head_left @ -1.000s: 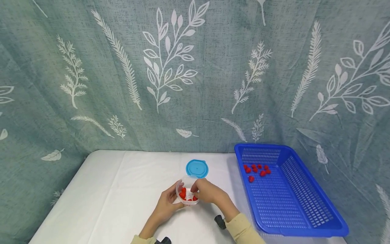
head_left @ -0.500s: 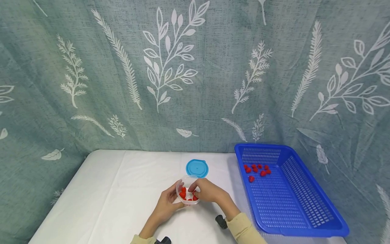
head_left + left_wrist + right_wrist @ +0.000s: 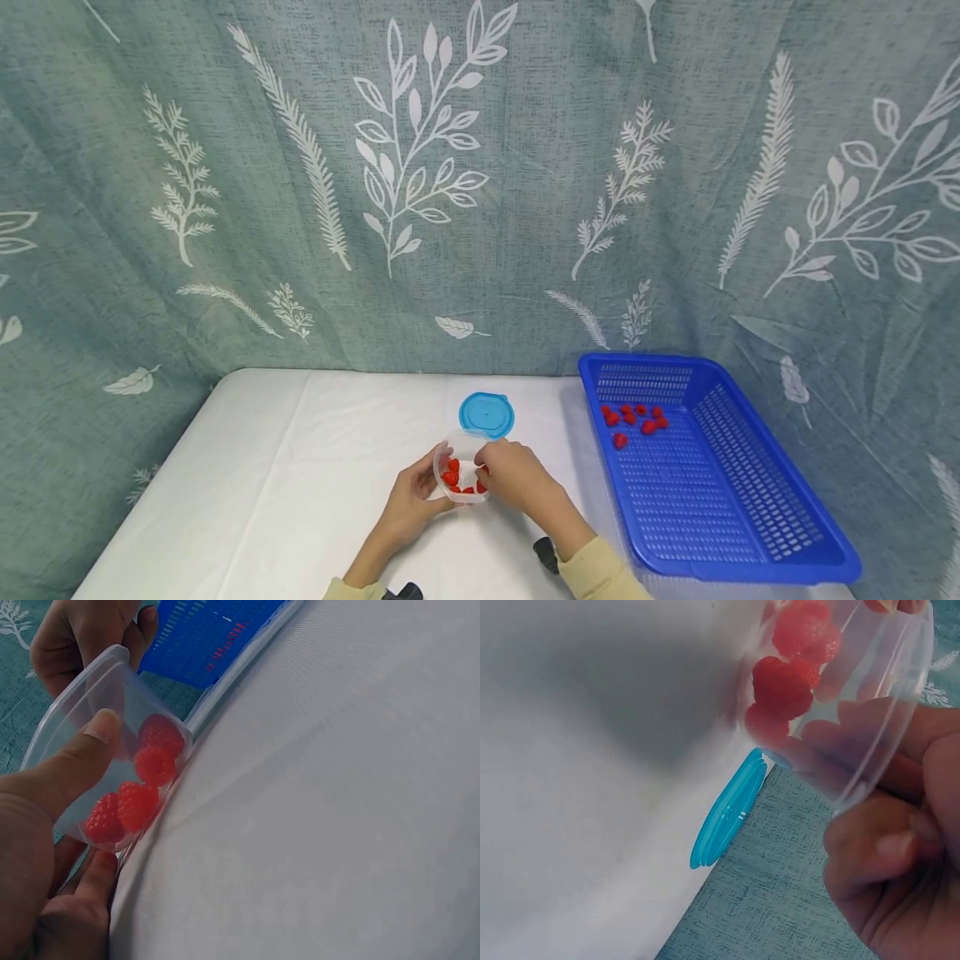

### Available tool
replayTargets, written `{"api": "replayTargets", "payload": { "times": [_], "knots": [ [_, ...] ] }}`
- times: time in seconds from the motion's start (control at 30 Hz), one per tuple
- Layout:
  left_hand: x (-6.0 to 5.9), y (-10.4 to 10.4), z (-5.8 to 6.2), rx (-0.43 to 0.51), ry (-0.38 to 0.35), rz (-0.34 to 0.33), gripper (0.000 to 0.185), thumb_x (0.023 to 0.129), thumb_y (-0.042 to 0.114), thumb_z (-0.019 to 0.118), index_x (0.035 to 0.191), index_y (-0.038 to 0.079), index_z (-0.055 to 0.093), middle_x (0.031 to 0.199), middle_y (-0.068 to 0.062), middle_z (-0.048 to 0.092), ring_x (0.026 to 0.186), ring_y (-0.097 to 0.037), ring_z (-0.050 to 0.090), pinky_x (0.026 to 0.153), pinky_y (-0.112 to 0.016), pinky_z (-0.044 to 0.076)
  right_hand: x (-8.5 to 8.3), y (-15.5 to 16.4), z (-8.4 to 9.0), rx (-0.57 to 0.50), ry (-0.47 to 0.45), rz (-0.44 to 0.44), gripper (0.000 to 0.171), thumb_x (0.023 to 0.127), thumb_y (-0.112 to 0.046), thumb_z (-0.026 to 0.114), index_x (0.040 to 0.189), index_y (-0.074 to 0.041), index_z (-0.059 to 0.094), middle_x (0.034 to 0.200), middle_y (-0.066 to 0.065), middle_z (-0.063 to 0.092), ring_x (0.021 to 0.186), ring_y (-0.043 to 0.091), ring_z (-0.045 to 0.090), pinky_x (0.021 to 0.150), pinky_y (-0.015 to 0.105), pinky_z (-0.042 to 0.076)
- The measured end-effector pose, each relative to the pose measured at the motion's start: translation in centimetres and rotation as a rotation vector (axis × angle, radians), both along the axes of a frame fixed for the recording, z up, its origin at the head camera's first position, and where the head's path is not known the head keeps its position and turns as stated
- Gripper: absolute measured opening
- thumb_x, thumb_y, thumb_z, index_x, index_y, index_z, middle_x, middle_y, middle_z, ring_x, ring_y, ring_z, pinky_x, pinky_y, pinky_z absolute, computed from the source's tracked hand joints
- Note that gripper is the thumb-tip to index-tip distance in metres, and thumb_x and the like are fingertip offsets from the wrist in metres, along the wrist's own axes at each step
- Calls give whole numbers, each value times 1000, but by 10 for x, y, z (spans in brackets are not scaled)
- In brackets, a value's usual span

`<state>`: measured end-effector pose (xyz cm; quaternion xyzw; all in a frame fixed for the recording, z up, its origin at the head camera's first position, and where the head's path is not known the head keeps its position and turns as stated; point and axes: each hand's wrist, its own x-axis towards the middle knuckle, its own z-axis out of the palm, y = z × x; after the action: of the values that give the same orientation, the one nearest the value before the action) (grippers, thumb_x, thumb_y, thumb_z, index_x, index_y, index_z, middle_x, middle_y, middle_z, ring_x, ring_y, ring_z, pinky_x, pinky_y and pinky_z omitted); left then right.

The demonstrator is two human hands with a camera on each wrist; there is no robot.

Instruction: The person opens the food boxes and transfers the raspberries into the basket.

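My left hand (image 3: 415, 500) grips a clear plastic container (image 3: 112, 697), thumb over its near wall and fingers beneath. The container is tilted with its opening up. Several red raspberries (image 3: 137, 806) lie inside against its bottom and side. My right hand (image 3: 517, 479) reaches over the right rim, its bent fingers inside the container. They appear to pinch one raspberry near the right wall, mostly hidden by the fingers in the head view. In the right wrist view, its fingers show through the clear wall, close to the raspberries (image 3: 780, 686).
A round blue lid (image 3: 486, 413) lies on the white-covered table (image 3: 285, 467) just beyond the container. To the right stands a large blue perforated basket (image 3: 720, 508), with several raspberries (image 3: 648, 427) in its far left corner. A green leaf-patterned curtain (image 3: 525, 217) hangs behind.
Inside the container, my right hand's fingers have spread, then drawn together and shifted slightly right. A raspberry shows at their tips. My left hand and the container have hardly moved.
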<state>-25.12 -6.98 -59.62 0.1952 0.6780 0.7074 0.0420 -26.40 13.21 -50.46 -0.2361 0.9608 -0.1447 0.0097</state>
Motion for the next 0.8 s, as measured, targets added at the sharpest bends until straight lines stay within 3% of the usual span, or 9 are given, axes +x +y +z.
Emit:
{"api": "replayTargets", "payload": {
  "times": [0.1,0.17,0.4,0.57,0.8],
  "knots": [
    [0,1,0,-18,11,2,88,82,-1,82,155,-3,34,153,-28,44,145,-41,40,116,-30,39,2,1,1,27,56,-14,6,88,-12,73,84,-9,77,68,-7,66,56,8,52,51,22,48],
    [0,2,0,-25,17,4,87,82,0,82,155,-3,35,153,-28,44,145,-40,41,117,-32,38,3,1,3,18,51,-17,7,89,-11,74,83,-10,77,67,-8,65,55,7,52,50,22,46],
    [0,2,0,-32,22,14,87,82,1,82,155,-4,35,152,-29,45,144,-41,41,116,-34,39,-1,9,5,-144,-110,40,15,90,-3,72,102,-6,80,100,2,78,91,18,71,73,30,61],
    [-1,1,-1,-40,39,26,87,81,4,84,154,-3,37,154,-26,44,144,-39,41,115,-31,40,-6,11,0,-180,-127,28,17,91,-2,71,103,-8,80,104,2,78,99,21,71,77,32,61],
    [-1,1,-1,-25,60,12,86,82,1,82,154,-6,35,153,-30,44,143,-43,41,114,-30,41,-7,2,1,-49,-87,-13,17,90,-6,73,104,-8,80,98,1,78,79,17,68,65,32,57]
  ]
}}
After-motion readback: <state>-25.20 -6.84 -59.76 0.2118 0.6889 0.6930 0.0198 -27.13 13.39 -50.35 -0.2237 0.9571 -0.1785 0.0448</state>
